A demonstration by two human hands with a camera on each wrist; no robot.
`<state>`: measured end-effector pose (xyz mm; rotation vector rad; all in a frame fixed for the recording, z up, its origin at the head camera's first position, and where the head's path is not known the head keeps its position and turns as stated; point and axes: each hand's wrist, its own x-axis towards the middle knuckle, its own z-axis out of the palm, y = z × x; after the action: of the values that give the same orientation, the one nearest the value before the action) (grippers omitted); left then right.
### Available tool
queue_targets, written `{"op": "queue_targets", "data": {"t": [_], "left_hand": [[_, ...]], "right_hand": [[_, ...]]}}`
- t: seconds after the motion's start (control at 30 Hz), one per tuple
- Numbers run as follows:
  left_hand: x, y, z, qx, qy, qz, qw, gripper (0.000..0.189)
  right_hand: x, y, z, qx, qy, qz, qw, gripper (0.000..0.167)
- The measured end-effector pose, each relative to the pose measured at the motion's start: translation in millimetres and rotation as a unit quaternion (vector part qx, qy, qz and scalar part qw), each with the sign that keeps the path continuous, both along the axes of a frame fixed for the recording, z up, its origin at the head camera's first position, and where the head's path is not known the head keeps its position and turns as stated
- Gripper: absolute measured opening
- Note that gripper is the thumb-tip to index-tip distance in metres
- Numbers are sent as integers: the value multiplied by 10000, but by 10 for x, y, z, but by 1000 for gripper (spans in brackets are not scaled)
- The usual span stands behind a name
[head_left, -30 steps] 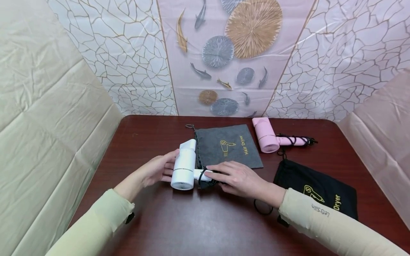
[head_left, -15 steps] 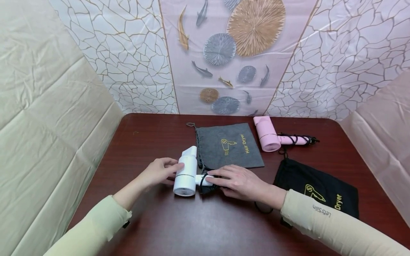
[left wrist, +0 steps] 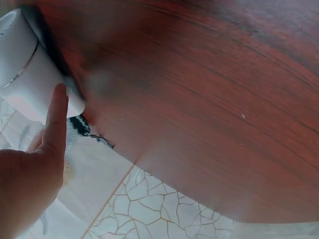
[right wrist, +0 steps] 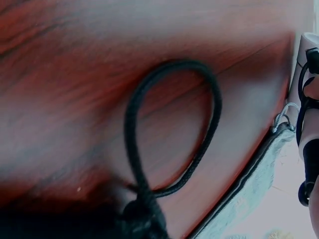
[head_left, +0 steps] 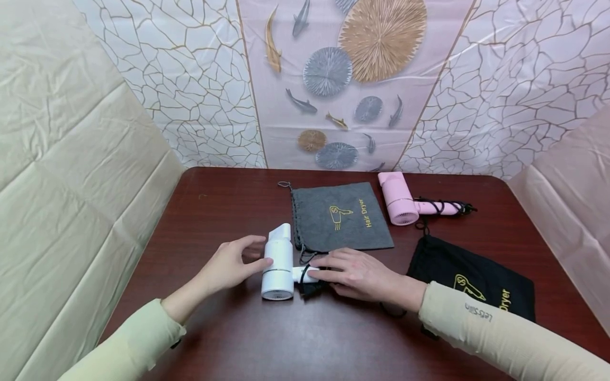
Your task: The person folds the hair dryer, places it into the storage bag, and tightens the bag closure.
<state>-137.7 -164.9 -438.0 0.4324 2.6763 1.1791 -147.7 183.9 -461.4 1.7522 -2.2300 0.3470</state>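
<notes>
A white hair dryer lies on the table with a black cord wound round its handle. My right hand grips the handle and cord from above. At the left side of the dryer body is my left hand, its thumb touching the casing and its fingers stretched forward, spread from the thumb. The left wrist view shows a straight digit against the white dryer. In the right wrist view only part of the dryer and a fingertip show at the right edge. Just behind the dryer lies a grey drawstring bag.
A pink hair dryer with its cord wrapped lies at the back right of the dark red table. Nearer, a black drawstring bag lies partly under the right forearm; its cord loop fills the right wrist view. Patterned cloth walls enclose the table.
The white hair dryer has slid a little toward me and right, with my right hand on its handle. My left thumb has come onto the casing, and its fingers have spread from the thumb.
</notes>
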Motion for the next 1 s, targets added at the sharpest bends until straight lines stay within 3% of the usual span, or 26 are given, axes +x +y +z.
{"op": "queue_targets", "data": {"t": [0.4,0.57,0.67,0.73,0.83,0.9,1.0], "left_hand": [[50,-80,-45,-214,796,-413,9957,59],[67,-126,-16,-607,1351,-670,9867,61],[50,-156,16,-806,1672,-985,9777,63],[28,-171,41,-965,1886,-1285,9688,66],[-18,-178,81,-1355,2273,-1831,9468,73],[-52,-168,111,-1637,2561,-2253,9257,78],[-107,-132,159,-2024,2996,-2886,8865,86]], "right_hand": [[-126,96,-125,101,-235,121,9996,60],[-134,131,-163,293,-203,28,9994,57],[-114,151,-126,438,-204,-43,9988,60],[-95,173,-73,482,-242,-105,9985,63],[-66,222,20,470,-314,-233,9981,70],[-50,262,82,449,-318,-341,9979,73],[-27,320,161,377,-262,-475,9978,77]]}}
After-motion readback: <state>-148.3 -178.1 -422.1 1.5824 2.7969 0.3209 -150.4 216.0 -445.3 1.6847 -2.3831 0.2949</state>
